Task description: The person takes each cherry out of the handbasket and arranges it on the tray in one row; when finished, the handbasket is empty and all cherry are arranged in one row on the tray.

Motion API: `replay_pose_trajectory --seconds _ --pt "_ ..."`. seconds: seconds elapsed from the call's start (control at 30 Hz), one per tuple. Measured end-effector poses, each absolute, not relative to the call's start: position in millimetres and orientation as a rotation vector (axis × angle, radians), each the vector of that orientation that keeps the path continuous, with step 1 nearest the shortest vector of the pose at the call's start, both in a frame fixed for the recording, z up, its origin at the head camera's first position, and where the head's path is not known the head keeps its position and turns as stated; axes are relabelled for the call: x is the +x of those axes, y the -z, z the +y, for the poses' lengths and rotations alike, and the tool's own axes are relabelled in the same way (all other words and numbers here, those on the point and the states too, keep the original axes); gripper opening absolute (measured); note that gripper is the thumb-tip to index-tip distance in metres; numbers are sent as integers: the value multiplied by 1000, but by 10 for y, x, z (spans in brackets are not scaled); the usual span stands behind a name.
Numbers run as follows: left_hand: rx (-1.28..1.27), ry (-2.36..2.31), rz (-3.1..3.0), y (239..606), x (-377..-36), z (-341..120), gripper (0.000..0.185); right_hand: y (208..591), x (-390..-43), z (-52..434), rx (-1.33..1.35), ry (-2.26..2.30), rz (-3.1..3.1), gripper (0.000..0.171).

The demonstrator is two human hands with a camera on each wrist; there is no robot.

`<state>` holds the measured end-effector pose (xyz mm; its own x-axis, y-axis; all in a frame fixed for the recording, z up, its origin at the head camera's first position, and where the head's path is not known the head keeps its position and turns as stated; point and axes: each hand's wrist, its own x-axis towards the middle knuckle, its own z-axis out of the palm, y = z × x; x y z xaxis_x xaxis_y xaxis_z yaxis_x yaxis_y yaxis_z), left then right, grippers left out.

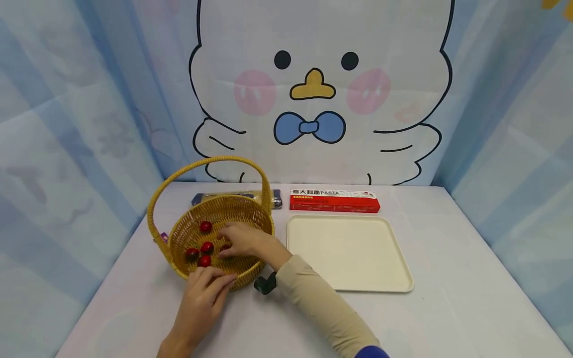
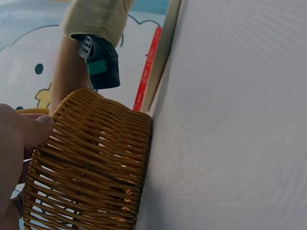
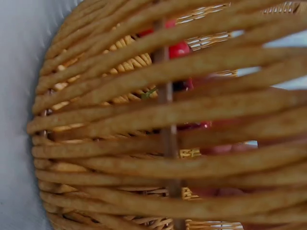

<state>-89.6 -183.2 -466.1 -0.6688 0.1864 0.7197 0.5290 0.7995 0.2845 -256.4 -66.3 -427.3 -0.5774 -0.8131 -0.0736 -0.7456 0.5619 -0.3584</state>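
Note:
A yellow-brown wicker basket point(image 1: 256, 271) with a tall hoop handle stands at left on the table. Several small, round, shiny red fruits point(image 1: 207, 247) lie inside it. My left hand point(image 1: 201, 303) pinches the near rim; in the left wrist view its thumb point(image 2: 38, 129) presses the outside of the weave. Reaching in over the right side, my right hand point(image 1: 246, 242) has its thumb and fingers around one dark red fruit point(image 1: 225, 247), partly hidden by them. Through the basket wall, the right wrist view shows some red fruit point(image 3: 179, 49) and only blurred parts of the fingers.
A cream tray point(image 1: 349, 253) lies right of the basket, partly under my right forearm. Behind it is a red and white pasta box point(image 1: 334, 201). A clear-and-dark packet point(image 1: 277, 200) lies behind the basket. A dark wrist camera point(image 1: 265, 283) hangs below my right wrist.

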Motion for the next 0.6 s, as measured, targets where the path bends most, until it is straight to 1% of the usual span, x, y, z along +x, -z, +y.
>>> replay_pose_trajectory --seconds 0.07,0.17,0.2,0.27,0.3,0.33,0.37,0.47,0.53,0.6 --pt "-524 629 -2281 4663 -895 -1831 22 4277 -2564 -667 -1338 407 2550 46" --pt "-527 637 -2272 4668 -895 -1832 10 4291 -2571 -665 -1396 380 2536 36" --pt "-528 636 -2269 4670 -896 -1833 13 4296 -2574 -664 -1410 376 2530 33" --pt "-524 639 -2276 4671 -895 -1835 31 4309 -2578 -666 -1429 361 2521 28" --pt "-527 645 -2271 4674 -896 -1835 36 4316 -2579 -668 -1427 358 2515 27" --pt "-529 650 -2268 4676 -897 -1834 37 4323 -2579 -669 -1421 353 2512 27" --pt "-526 648 -2273 4673 -896 -1835 32 4329 -2579 -671 -1412 349 2508 27" --pt "-525 648 -2278 4669 -894 -1832 9 4337 -2575 -674 -1381 342 2501 26" --pt "-529 649 -2277 4667 -894 -1830 17 4337 -2576 -676 -1375 342 2504 26" --pt "-529 644 -2281 4666 -896 -1832 20 4331 -2575 -677 -1373 363 2507 27"
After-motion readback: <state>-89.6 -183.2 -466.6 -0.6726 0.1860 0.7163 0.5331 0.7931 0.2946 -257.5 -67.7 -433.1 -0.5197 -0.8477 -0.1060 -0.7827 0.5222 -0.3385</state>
